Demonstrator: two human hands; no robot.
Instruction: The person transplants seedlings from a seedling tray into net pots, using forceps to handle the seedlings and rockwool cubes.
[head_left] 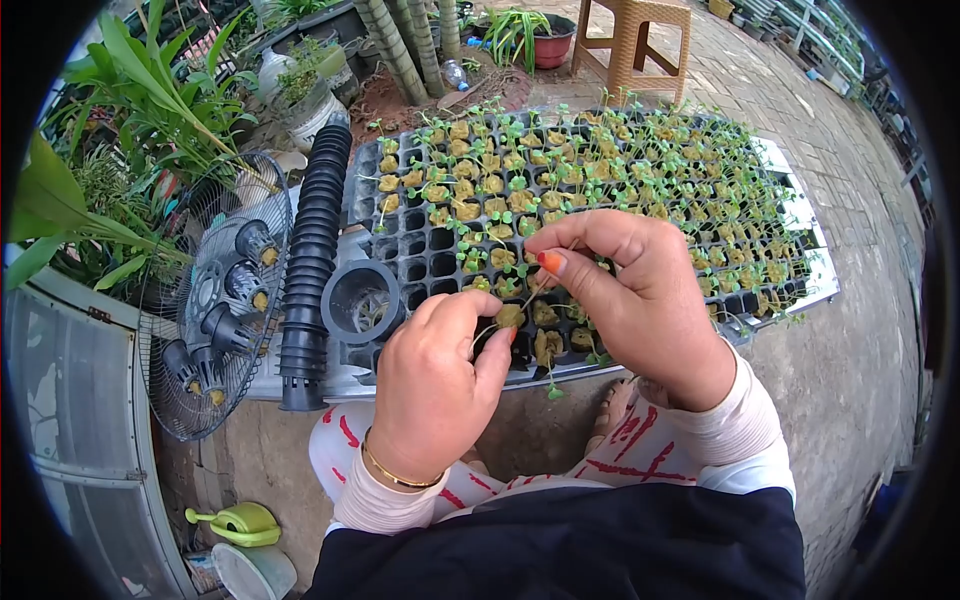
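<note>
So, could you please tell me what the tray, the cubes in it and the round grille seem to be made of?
Tray: black plastic, faintly glossy, with thin moulded cells. Cubes, like the cube the left hand pinches: likely sponge or foam, matt, yellowish-brown and porous-looking. Grille: thin grey metal wire, in fine spokes and rings.

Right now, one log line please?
left hand: holds seedling plug | right hand: pinches its stem | below: seedling tray | beside: net pots
</note>
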